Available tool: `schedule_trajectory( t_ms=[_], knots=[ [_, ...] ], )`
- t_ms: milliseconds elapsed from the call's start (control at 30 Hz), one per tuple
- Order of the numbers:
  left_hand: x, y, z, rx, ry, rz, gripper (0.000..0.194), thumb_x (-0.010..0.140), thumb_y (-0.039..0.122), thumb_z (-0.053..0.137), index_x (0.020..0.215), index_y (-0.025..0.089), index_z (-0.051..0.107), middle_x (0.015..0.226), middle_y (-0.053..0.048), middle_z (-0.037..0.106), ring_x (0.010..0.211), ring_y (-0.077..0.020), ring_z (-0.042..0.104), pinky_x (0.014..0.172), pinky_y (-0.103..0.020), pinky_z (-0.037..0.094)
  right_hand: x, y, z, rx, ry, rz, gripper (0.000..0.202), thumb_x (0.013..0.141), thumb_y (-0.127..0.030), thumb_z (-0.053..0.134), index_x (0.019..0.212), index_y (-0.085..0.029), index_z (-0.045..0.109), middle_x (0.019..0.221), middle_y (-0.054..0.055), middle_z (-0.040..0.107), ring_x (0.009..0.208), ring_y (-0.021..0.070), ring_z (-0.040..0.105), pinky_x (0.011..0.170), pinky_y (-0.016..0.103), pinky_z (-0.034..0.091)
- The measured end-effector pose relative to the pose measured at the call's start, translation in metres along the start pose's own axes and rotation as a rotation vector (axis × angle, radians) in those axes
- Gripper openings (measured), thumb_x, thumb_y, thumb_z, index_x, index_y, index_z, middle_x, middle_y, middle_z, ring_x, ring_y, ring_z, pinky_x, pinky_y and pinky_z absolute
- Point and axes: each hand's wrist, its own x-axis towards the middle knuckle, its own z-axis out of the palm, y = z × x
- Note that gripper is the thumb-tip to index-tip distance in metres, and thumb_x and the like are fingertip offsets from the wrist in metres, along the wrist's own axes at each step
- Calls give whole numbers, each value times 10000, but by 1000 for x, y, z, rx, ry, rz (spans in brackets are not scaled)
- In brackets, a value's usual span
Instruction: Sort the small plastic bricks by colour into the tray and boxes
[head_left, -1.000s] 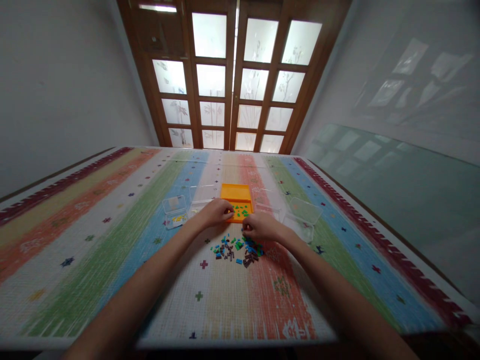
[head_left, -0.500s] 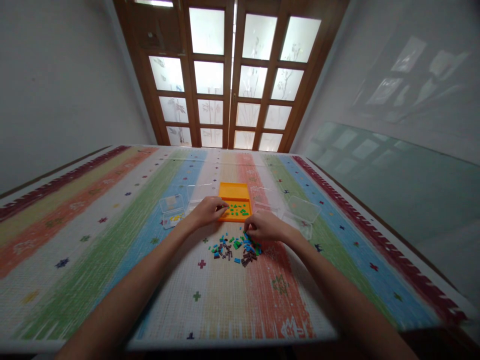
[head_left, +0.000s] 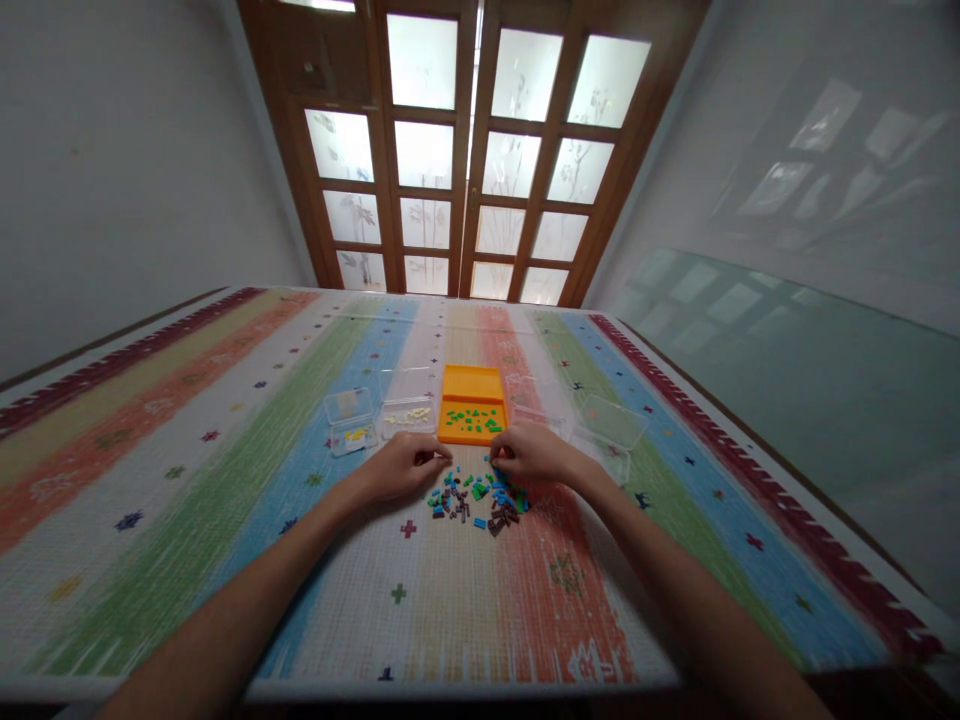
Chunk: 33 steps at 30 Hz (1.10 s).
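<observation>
A pile of small blue, green and brown pieces (head_left: 474, 498) lies on the striped mat. My left hand (head_left: 405, 463) rests at the pile's left edge, fingers curled with the tips pinched; whether they hold a piece is too small to tell. My right hand (head_left: 529, 452) sits at the pile's far right edge, fingers bent down onto the pieces. Just beyond the hands stands an open orange box (head_left: 471, 416) with green pieces inside.
Clear plastic boxes stand beside the orange one: one with yellow pieces (head_left: 350, 421), one with pale pieces (head_left: 406, 411), and an open one (head_left: 609, 432) at the right. The striped mat (head_left: 225, 480) covers the table. Wooden glazed doors (head_left: 465, 150) stand behind.
My left hand has drawn back from the orange box to the left edge of the pile. My right hand has stayed at the pile's right side.
</observation>
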Motion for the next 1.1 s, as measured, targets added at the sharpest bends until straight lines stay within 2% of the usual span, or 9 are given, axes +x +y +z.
schedule_trajectory(
  t_ms=[300,600,867,1100],
  knots=[
    [-6,8,2,-51,-34,2,183,796,180,576,821,146,754,649,-10,664,568,-95,510,569,-218,383,4,4,12,-7,94,71,233,873,-202,567,1000,-166,759,904,83,758,787,176,643,637,252,355],
    [-8,11,7,-65,-54,26,146,803,182,601,841,154,740,606,13,614,561,-97,501,570,-222,383,3,2,13,-13,81,80,226,882,-217,550,960,-158,754,897,95,758,787,190,654,638,267,353],
    [-9,14,5,-21,-66,-5,156,849,192,579,839,160,731,698,-14,670,615,-117,546,621,-246,410,2,1,12,11,69,72,237,893,-236,548,944,-160,766,885,85,758,766,175,641,629,256,355],
    [-9,14,2,30,-56,-56,176,887,216,544,876,156,709,802,-47,701,713,-154,607,691,-277,446,4,3,13,82,62,100,216,849,-221,585,913,-160,783,854,69,764,731,164,642,609,244,363]
  ],
)
